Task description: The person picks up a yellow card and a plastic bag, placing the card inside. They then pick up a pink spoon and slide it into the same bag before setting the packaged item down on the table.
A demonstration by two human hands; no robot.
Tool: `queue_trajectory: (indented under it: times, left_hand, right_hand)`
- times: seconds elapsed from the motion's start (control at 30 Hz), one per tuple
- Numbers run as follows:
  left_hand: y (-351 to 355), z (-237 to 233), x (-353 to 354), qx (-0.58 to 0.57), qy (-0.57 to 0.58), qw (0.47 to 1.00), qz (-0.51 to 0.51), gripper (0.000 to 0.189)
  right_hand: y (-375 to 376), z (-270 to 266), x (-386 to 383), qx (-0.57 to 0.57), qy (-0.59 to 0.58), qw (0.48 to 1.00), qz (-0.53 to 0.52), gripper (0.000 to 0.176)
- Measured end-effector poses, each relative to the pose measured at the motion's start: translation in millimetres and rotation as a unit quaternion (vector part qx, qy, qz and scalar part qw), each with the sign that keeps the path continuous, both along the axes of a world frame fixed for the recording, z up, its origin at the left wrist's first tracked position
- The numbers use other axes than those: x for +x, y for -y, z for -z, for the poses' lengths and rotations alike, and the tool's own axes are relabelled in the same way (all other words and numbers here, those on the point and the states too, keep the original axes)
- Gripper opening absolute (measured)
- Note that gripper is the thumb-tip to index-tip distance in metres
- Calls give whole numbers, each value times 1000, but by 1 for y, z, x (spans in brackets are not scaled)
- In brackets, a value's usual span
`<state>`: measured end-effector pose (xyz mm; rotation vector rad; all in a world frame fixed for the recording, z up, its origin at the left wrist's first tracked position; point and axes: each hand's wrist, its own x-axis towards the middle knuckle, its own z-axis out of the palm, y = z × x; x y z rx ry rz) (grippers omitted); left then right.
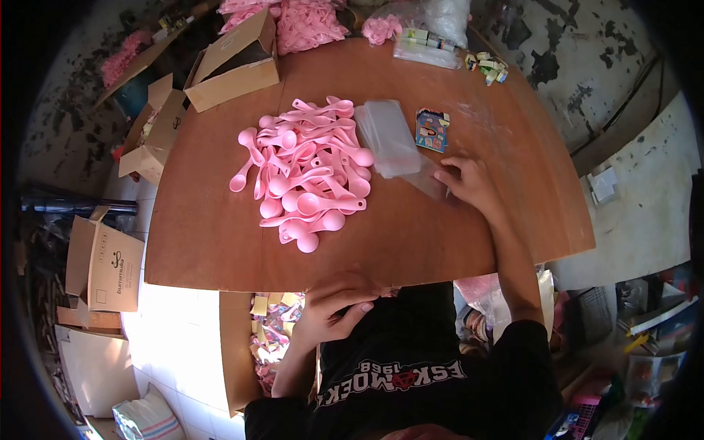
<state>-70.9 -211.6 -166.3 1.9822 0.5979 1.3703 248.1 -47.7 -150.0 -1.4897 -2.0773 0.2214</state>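
My right hand [469, 182] is over the right side of the table, its thumb and fingers closed on the corner of a clear plastic bag [427, 180]. The bag reaches out from beside a stack of clear plastic bags [390, 136]. Just beyond that hand lies a small stack of blue printed cards [432, 130]. At the table's front edge, my left hand [339, 312] has its fingers stretched out, the thumb apart, and nothing visible in its grasp. A large heap of pink measuring spoons [312, 165] spreads over the middle of the table [198, 242].
A cardboard box [235, 62] and bags of pink spoons [312, 26] are at the table's far side. Small boxes [488, 67] lie at the far right. Below the left front edge, an open carton [233, 352] holds packed pieces. Another carton [114, 264] stands left.
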Motion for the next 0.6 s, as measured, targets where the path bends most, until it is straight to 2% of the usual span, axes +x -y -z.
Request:
queue_trajectory:
  times: [0.1, 0.2, 0.37, 0.43, 0.5, 0.6]
  left_hand:
    - [-3, 9, -2, -4, 32, 999, -26, 16]
    - [-5, 16, -4, -2, 53, 998, -41, 16]
    - [-4, 13, -5, 1, 39, 997, -60, 17]
    - [2, 14, -4, -58, 20, 996, -67, 19]
    - [-1, 20, -3, -44, 30, 997, -64, 20]
    - [-2, 21, 0, -37, 39, 997, -63, 19]
  right_hand:
    - [-3, 7, 1, 67, 5, 998, -18, 34]
    - [1, 3, -2, 20, -13, 1000, 5, 32]
    - [-4, 6, 3, 45, -6, 999, -22, 30]
    - [-5, 13, 7, 51, -8, 998, -28, 30]
    - [-5, 14, 6, 88, 11, 996, -24, 30]
    - [-1, 14, 4, 52, -14, 999, -3, 31]
